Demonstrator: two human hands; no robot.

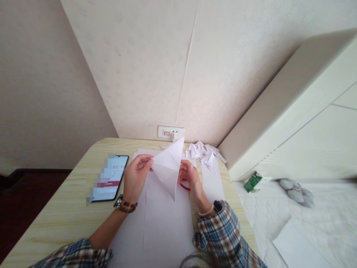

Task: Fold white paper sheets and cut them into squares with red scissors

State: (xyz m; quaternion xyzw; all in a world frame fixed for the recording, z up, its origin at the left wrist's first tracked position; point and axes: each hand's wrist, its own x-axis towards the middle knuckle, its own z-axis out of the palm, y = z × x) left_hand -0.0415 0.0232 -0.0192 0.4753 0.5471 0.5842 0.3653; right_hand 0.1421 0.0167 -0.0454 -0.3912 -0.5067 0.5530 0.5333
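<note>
Both my hands hold up a folded white paper triangle (pixel 169 165) above the table. My left hand (pixel 135 178) pinches its left corner between thumb and fingers. My right hand (pixel 191 178) grips its right edge, its fingers partly hidden behind the sheet. A red object (pixel 184 186), possibly a scissor handle, shows just under my right hand. Larger white sheets (pixel 164 219) lie flat on the wooden table (pixel 55 219) beneath my hands.
A phone (pixel 110 178) with its screen lit lies to the left. A heap of small folded paper pieces (pixel 205 152) sits at the table's far right corner, below a wall socket (pixel 170 132). A bed to the right carries a green box (pixel 252 181), a grey item (pixel 295 191) and a paper sheet (pixel 298 245).
</note>
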